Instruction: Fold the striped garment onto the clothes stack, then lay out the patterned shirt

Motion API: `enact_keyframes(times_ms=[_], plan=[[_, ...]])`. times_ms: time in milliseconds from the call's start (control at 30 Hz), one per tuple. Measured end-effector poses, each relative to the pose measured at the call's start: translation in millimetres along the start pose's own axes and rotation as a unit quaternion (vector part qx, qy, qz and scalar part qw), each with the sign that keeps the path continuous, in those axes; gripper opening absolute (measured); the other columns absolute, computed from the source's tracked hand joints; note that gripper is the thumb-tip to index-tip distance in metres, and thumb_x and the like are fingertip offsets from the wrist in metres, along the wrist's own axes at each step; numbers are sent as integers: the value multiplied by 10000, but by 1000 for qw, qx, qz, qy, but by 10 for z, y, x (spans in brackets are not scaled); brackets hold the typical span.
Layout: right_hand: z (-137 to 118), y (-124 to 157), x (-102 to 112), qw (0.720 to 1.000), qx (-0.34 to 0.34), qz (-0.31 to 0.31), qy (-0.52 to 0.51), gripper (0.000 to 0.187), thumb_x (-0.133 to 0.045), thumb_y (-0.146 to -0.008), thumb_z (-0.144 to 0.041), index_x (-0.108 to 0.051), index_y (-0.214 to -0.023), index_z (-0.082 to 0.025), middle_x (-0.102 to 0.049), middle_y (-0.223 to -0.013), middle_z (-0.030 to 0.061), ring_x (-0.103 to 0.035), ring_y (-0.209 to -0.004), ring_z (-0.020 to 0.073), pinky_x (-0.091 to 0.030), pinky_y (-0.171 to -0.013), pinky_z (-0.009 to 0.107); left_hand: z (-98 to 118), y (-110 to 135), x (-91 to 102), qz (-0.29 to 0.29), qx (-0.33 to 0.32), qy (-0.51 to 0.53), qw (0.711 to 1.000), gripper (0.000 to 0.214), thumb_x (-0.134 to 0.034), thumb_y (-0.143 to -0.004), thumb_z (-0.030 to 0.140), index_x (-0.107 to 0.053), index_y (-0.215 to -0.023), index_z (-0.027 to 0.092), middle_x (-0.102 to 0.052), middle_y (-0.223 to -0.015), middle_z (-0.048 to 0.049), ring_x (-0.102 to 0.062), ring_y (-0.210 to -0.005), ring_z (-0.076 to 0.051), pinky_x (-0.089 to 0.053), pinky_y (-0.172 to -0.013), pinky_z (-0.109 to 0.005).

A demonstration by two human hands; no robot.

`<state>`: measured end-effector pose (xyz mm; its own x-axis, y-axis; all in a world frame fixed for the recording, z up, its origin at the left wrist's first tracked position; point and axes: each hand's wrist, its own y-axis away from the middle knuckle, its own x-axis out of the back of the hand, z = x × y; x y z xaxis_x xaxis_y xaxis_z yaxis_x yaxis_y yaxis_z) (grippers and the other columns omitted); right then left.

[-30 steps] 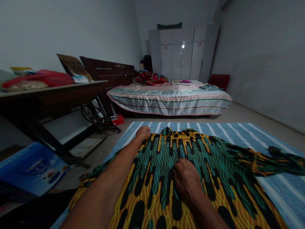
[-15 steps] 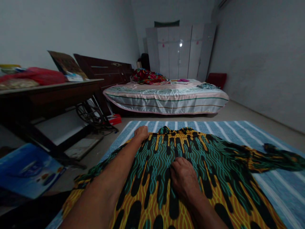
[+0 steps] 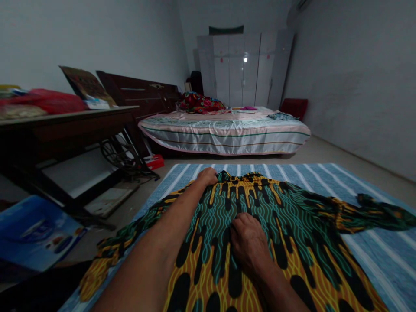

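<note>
A patterned garment (image 3: 276, 225) in green, black and orange lies spread on a blue striped mat (image 3: 373, 255) on the floor. My left hand (image 3: 207, 176) reaches far forward and its fingers are closed on the cloth at the garment's far edge, left of the collar. My right hand (image 3: 248, 242) presses down on the middle of the garment with fingers curled against the fabric. One sleeve (image 3: 373, 214) trails out to the right over the mat.
A dark wooden table (image 3: 65, 130) with a red bag (image 3: 48, 100) and papers stands at the left, a treadle frame (image 3: 120, 158) beneath it. A blue box (image 3: 35, 232) lies at the near left. A bed (image 3: 224, 132) and white wardrobes (image 3: 243, 71) are behind.
My left hand has slid to the right along the garment's far edge, toward the collar, and the left side of the cloth has shifted with it. My right hand stays pressed in place.
</note>
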<state>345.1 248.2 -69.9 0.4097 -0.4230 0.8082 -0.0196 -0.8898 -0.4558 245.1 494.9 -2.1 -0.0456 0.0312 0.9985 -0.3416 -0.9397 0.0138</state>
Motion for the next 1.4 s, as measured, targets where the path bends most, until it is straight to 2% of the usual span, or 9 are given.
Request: enact_keyframes(times_ms=[133, 333, 633, 800, 1000, 1167, 1300, 1400], plan=[[-3, 5, -5, 1000, -1, 4, 5, 137, -479, -860, -154, -561, -764, -210, -595, -833, 42, -496, -851, 197, -339, -800, 309, 22, -59, 6, -10, 4, 18, 1000, 391, -654, -630, 209, -714, -1015, 230, -695, -1072, -68, -627, -1020, -247, -486, -781, -254], [-27, 3, 9, 1000, -7, 11, -4, 136, -490, -853, -146, -562, -756, -207, -588, -821, 40, -493, -850, 195, -335, -790, 307, 64, -76, 17, -25, 22, 31, 999, 228, -650, -612, 155, -741, -819, 189, -720, -857, -55, -657, -866, -210, -483, -697, -218], [-44, -9, 35, 1000, -23, -6, -3, 129, -492, -866, -157, -566, -768, -200, -585, -847, 35, -481, -876, 193, -327, -817, 308, 70, -130, 16, 24, 43, 53, 997, 237, -635, -634, 150, -724, -833, 243, -719, -909, -21, -644, -902, -185, -463, -694, -199], [-55, -11, 55, 1000, -23, -13, 1, 127, -493, -868, -158, -569, -775, -201, -587, -853, 33, -478, -877, 193, -325, -819, 306, 128, -157, 18, 40, 61, 68, 995, 216, -609, -678, 136, -714, -856, 200, -720, -876, -50, -653, -837, -182, -460, -662, -208], [-58, -11, 66, 1000, -21, -22, 3, 95, -521, -850, -154, -582, -789, -196, -594, -868, 40, -479, -883, 196, -323, -821, 309, 171, -142, -12, 74, 69, 62, 993, 240, -583, -719, 145, -699, -920, 208, -707, -988, -73, -639, -946, -213, -466, -737, -247], [-52, -23, 56, 1000, -22, -14, 1, 128, -500, -863, -144, -582, -779, -194, -592, -857, 41, -477, -880, 196, -321, -817, 310, 94, -143, -67, 79, 55, 47, 994, 213, -576, -731, 148, -704, -894, 198, -708, -993, -72, -635, -970, -206, -467, -762, -236], [-58, -16, 58, 1000, -22, -14, 0, 123, -505, -861, -149, -576, -772, -196, -591, -860, 41, -477, -884, 199, -323, -816, 312, -33, -145, -40, 80, 49, 29, 995, 277, -567, -723, 124, -701, -954, 199, -693, -1066, -76, -616, -1028, -207, -464, -802, -236], [-59, -16, 62, 1000, -23, -21, 5, 119, -514, -859, -153, -577, -768, -197, -594, -863, 40, -479, -880, 198, -324, -814, 313, -115, -129, -4, 57, 41, 17, 997, 247, -596, -706, 149, -721, -910, 210, -705, -1036, -67, -624, -1014, -217, -472, -807, -242]])
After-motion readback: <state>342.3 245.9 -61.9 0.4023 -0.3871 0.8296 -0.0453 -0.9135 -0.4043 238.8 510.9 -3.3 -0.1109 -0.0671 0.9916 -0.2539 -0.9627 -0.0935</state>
